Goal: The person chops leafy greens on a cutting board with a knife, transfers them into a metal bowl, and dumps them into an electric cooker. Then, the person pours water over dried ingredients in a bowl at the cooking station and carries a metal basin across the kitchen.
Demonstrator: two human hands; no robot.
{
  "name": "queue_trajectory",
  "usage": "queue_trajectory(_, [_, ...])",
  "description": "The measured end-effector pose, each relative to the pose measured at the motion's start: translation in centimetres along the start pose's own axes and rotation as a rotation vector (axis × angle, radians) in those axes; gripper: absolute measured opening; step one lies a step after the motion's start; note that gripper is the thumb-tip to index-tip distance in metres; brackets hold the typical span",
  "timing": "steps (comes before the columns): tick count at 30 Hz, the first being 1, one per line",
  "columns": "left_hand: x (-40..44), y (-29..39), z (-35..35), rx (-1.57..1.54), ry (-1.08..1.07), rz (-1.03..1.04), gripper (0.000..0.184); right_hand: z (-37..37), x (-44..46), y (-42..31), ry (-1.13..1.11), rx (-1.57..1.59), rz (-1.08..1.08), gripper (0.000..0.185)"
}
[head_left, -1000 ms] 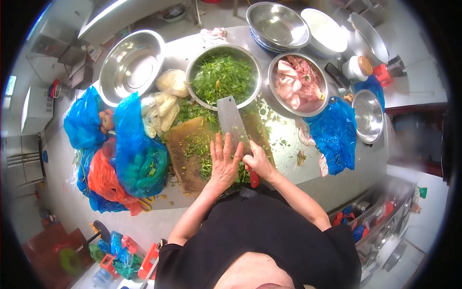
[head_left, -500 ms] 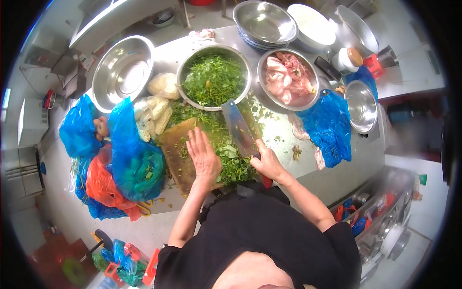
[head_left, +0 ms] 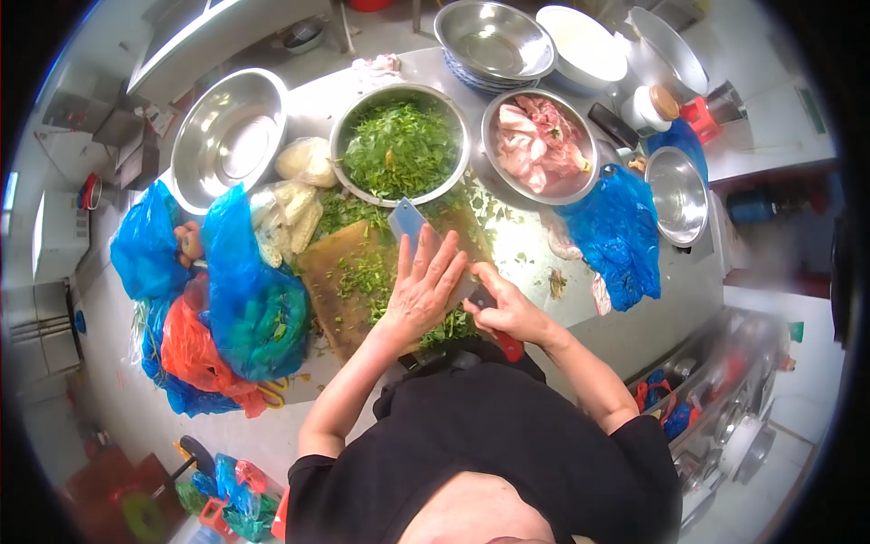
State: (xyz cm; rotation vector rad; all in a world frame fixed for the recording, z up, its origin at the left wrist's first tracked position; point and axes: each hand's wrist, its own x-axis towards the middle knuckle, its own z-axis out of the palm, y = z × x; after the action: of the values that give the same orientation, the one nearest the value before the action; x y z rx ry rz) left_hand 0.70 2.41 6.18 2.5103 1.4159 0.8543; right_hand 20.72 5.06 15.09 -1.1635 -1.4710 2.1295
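My right hand (head_left: 509,308) is closed around the red handle of a cleaver (head_left: 410,220), whose blade points up and left over the wooden cutting board (head_left: 340,276). Fingers spread, my left hand (head_left: 422,288) lies over the flat of the blade and hides its middle. Chopped greens (head_left: 449,328) show on the board below the blade, with more bits scattered to the left. Just beyond the board stands a steel bowl (head_left: 467,136) full of leafy greens (head_left: 399,150). To its right, another bowl holds raw meat (head_left: 541,145).
Blue plastic bags (head_left: 254,299) and a red bag (head_left: 195,354) lie at the left. An empty steel basin (head_left: 229,136) stands behind them. Stacked bowls (head_left: 494,41) are at the back. A blue bag (head_left: 616,236) and a small steel bowl (head_left: 678,195) are at the right.
My left hand has moved from the board's left part rightward onto the blade. The cleaver has shifted left and tilts more to the left. The greens below it are now partly covered.
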Motion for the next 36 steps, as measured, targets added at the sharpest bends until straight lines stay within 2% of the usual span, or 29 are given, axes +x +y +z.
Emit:
queue_trajectory(2, [0.1, -0.6, -0.3, -0.029, -0.012, -0.043, 0.071, -0.8, -0.9, 0.2, -0.062, 0.104, 0.007, 0.059])
queue_trajectory(4, [-0.4, -1.9, 0.3, 0.037, -0.028, -0.040, 0.071, -1.2, -1.9, -0.6, -0.061, 0.119, 0.027, 0.061])
queue_trajectory(6, [-0.9, -3.3, 0.5, 0.235, -0.212, -0.276, 0.075, -1.9, -3.1, -0.6, -0.054, 0.247, 0.061, 0.064])
queue_trajectory(8, [-1.7, -4.3, 0.1, 0.278, -0.223, -0.328, 0.081, -2.5, -3.8, 0.0, -0.024, 0.229, 0.064, 0.062])
queue_trajectory(10, [-2.8, -4.5, -0.6, -0.083, -0.052, -0.589, 0.075, -2.4, -4.6, -0.5, -0.013, 0.319, 0.107, 0.058])
queue_trajectory(11, [-3.3, -5.1, -0.6, -0.513, 0.053, -0.795, 0.066, -2.6, -4.7, 0.5, -0.041, 0.407, 0.091, 0.048])
queue_trajectory(12, [-3.5, -5.2, -0.8, -0.945, 0.155, -0.996, 0.058, -2.5, -4.6, 1.2, -0.019, 0.416, 0.089, 0.048])
queue_trajectory(13, [-3.5, -4.8, -0.7, -1.311, 0.384, -1.040, 0.066, -2.2, -4.3, 1.7, -0.065, 0.518, 0.129, 0.043])
queue_trajectory(14, [-3.9, -5.1, -1.4, -1.826, 0.526, -1.129, 0.080, -1.8, -3.9, 2.1, -0.118, 0.619, 0.168, 0.038])
queue_trajectory(15, [-3.3, -4.7, -2.2, -2.069, 0.545, -0.973, 0.083, -1.2, -3.1, 2.5, -0.147, 0.580, 0.182, 0.031])
queue_trajectory(16, [-2.4, -4.2, -3.1, -2.302, 0.562, -0.794, 0.086, -0.7, -2.4, 3.6, -0.141, 0.600, 0.198, 0.032])
queue_trajectory(19, [1.1, -1.5, -5.5, -2.163, 0.625, -0.913, 0.089, -0.1, -0.1, 5.8, -0.158, 0.620, 0.201, 0.035])
queue_trajectory(22, [-0.9, -3.0, -3.0, -2.341, 0.684, -0.862, 0.090, 0.0, 1.9, 6.9, -0.089, 0.611, 0.157, 0.035])
queue_trajectory(26, [-0.5, 0.0, -1.1, -2.238, 0.665, -0.980, 0.085, 0.3, 3.6, 5.8, 0.022, 0.542, 0.048, 0.026])
queue_trajectory(28, [-0.1, 1.7, -0.7, -2.112, 0.479, -1.036, 0.076, 0.2, 3.9, 4.9, 0.245, 0.472, -0.003, 0.023])
queue_trajectory(29, [-0.4, 2.0, -0.6, -2.111, 0.489, -1.037, 0.076, 0.3, 3.8, 4.5, 0.340, 0.474, -0.020, 0.022])
queue_trajectory(31, [-1.2, 1.9, -0.5, -1.993, 0.343, -1.075, 0.060, -0.6, 3.0, 5.5, 0.524, 0.419, -0.025, 0.021])
queue_trajectory(32, [-2.0, 1.4, -0.3, -1.982, 0.391, -1.077, 0.060, -1.0, 1.9, 5.5, 0.665, 0.320, -0.065, 0.022])
queue_trajectory(34, [-4.1, 0.1, -0.2, -1.600, 0.216, -1.133, 0.049, -2.8, -0.7, 7.2, 0.931, 0.042, -0.139, 0.025])
queue_trajectory(35, [-4.2, 0.1, -0.5, -1.460, 0.290, -1.108, 0.030, -3.6, -2.2, 7.5, 1.049, -0.003, -0.122, 0.029])
queue_trajectory(36, [-4.5, -0.2, -0.7, -1.450, 0.348, -1.124, 0.030, -5.4, -3.7, 9.4, 1.156, -0.131, -0.163, 0.035])
